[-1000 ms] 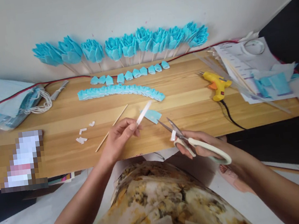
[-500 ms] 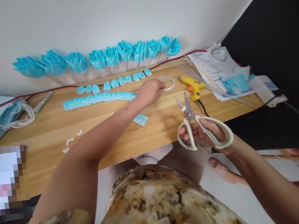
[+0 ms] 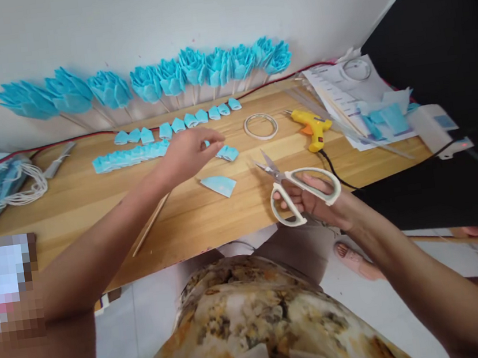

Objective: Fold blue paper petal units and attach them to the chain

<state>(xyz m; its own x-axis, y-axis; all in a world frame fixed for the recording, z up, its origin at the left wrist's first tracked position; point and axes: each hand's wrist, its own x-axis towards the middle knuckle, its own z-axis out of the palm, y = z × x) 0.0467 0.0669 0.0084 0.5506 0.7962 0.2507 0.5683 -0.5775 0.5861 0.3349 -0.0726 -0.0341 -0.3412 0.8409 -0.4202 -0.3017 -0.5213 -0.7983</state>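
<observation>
My right hand (image 3: 317,195) holds a pair of scissors (image 3: 281,177) by its cream loops, blades slightly apart and pointing away from me. A small white bit sits on the blades. Over the row of overlapping light-blue petal pieces (image 3: 129,157) is my left hand (image 3: 190,153), its fingers stretched out to the right with nothing visible in them. A single light-blue petal piece (image 3: 219,185) lies on the table between the two hands. Farther back rests a roll of white tape (image 3: 261,127). A thin wooden stick (image 3: 151,226) lies partly under my left forearm.
Several blue flowers on sticks (image 3: 145,83) lean against the wall. Small folded blue pieces (image 3: 178,124) line the table's back. At right are a yellow glue gun (image 3: 313,126) with its cord, papers (image 3: 348,93) and a white box (image 3: 432,123). A cord bundle (image 3: 33,184) lies left.
My left hand has moved left, away from the tape roll, which lies uncovered on the table. My right hand has shifted slightly left and up with the scissors. The view has shifted slightly.
</observation>
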